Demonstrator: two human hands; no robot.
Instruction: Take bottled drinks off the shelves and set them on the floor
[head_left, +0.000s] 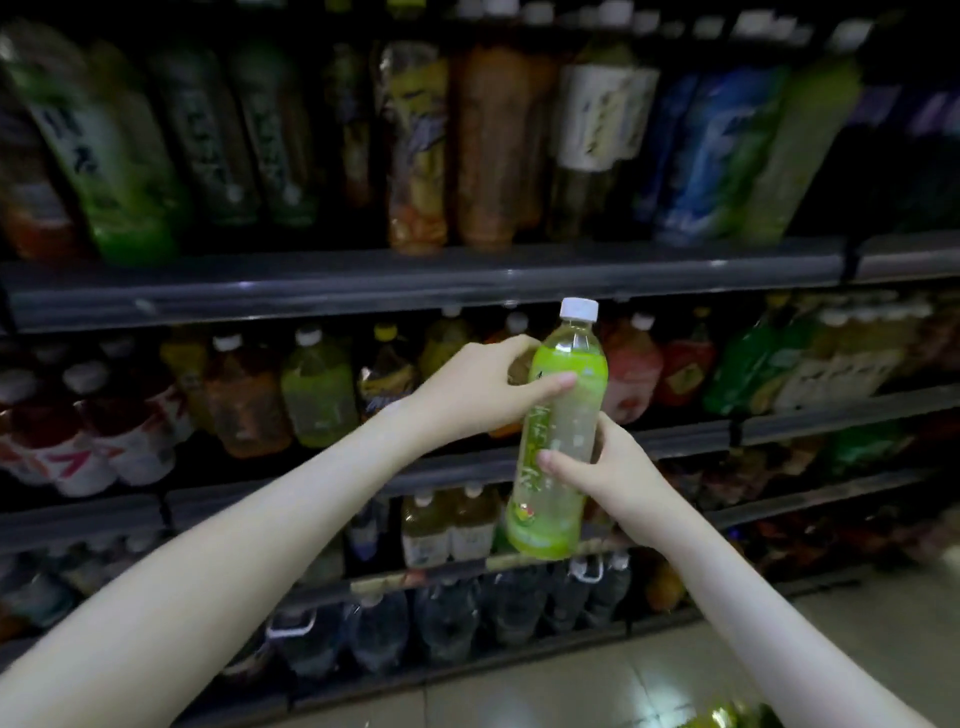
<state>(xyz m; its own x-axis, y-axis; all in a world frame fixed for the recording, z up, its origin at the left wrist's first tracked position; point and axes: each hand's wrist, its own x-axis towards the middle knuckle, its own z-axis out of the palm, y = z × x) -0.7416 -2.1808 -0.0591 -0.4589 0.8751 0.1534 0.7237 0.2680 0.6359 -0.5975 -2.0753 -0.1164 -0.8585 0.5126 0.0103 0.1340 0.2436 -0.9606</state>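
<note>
Green bottle (563, 415) upright between left grip (480, 387) and right grip (610, 473).

Blurred top-shelf bottles (467, 145), labels unreadable

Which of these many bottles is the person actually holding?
The green-labelled bottle with the white cap: the left hand grips its upper part and the right hand its lower part, in front of the shelves. The shelved bottles are untouched.

The left forearm (234, 545) and right forearm (753, 613) are slim and bare along all their visible length from the near edge. The left hand (478, 384) and right hand (618, 467) are bare too, with slender fingers.
</note>
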